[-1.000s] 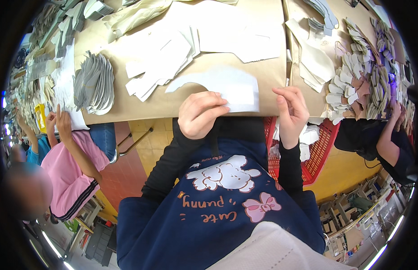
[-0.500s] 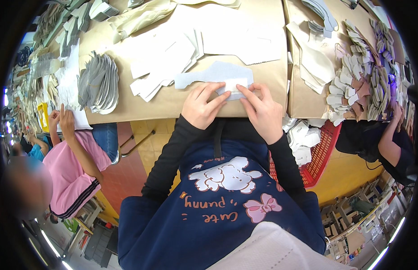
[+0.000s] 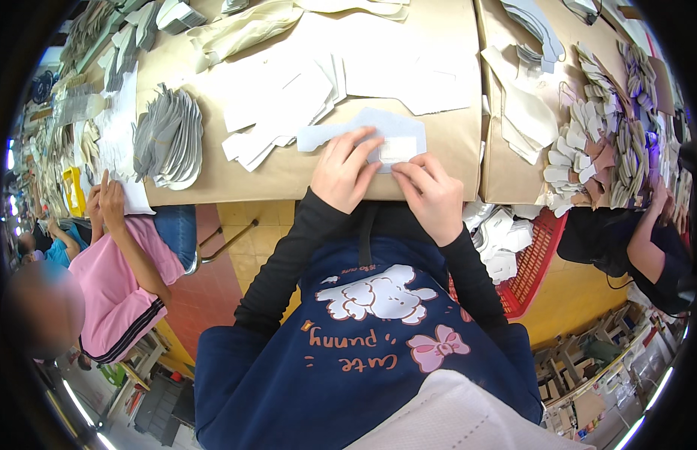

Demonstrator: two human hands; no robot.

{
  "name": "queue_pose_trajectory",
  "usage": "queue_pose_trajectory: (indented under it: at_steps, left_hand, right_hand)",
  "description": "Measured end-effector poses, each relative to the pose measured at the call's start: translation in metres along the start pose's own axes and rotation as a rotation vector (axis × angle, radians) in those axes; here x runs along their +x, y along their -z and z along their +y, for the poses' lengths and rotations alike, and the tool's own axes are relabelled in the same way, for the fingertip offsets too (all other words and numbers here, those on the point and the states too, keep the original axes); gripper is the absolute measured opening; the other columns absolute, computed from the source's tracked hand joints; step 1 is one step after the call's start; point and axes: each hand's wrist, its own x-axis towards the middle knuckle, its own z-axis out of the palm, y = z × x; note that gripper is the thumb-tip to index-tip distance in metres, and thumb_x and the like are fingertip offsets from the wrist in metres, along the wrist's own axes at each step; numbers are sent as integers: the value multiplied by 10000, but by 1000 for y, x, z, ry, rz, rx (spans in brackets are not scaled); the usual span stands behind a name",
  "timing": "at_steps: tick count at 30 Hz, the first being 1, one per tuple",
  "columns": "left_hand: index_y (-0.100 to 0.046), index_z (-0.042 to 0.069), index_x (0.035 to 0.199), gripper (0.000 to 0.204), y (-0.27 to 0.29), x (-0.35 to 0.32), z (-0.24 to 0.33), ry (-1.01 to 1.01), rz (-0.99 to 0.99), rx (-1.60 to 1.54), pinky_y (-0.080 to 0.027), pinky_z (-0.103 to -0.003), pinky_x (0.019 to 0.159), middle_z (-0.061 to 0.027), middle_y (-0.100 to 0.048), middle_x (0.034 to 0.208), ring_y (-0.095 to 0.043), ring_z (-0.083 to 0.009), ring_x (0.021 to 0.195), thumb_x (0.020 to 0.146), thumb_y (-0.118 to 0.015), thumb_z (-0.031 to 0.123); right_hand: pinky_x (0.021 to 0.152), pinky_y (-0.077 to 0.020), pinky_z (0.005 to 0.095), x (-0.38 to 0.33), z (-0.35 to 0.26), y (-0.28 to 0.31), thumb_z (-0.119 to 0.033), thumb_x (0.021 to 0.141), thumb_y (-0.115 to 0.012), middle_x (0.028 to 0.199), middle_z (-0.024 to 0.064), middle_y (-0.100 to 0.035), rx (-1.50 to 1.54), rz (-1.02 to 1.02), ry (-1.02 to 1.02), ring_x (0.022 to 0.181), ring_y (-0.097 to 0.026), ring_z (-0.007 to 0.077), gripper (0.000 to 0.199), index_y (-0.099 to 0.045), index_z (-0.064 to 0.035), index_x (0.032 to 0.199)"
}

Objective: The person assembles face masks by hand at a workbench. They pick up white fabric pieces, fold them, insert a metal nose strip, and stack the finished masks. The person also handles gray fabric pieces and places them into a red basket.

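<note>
Both hands are at the near edge of the paper-covered surface (image 3: 213, 180), working on a pale blue-grey cut piece (image 3: 348, 131) that lies flat there with a long tab running off to the person's left. A small white rectangular patch (image 3: 398, 148) sits on the wider end of the piece. The left hand (image 3: 347, 171) lies with fingers spread flat across the piece, pinning it down, while the right hand (image 3: 429, 193) has its fingertips narrowed against the lower edge of the patch; neither hand lifts anything clear of the surface. By the look of it the step in hand is seating and smoothing the patch onto the piece, and the next move would call for firm, even pressure along the patch edges while the left hand keeps the piece from sliding. A loose heap of white cut sheets (image 3: 288, 97) lies just beyond the piece, and a fanned stack of grey shaped pieces (image 3: 168, 139) sits well off to the left. Below the surface on the right, a red plastic basket (image 3: 539, 247) holds a jumble of white offcuts (image 3: 502, 232). Another person in a pink top (image 3: 119, 277) works at the far left.
</note>
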Motion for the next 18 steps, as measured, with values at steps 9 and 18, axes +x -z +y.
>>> queue_pose_trajectory:
  at_steps: [9,18]
  left_hand:
    - [-522,85,1342,736,7,30,0,152,-214,99,-407,-412,989,-100,-538,1108,-518,-310,1072,680,-837,147]
    - [-573,83,1181,638,-1,38,2,207,-247,148,-435,-404,918,-102,-537,1055,-489,-326,1086,620,-870,142]
  right_hand:
    - [556,-482,272,0,-8,22,1,851,-713,851,72,-648,269,66,-176,645,-641,176,89,-717,-20,938]
    - [474,-313,250,-4,-12,39,24,849,-711,819,38,-625,319,118,-291,514,-385,59,94,-714,-3,939]
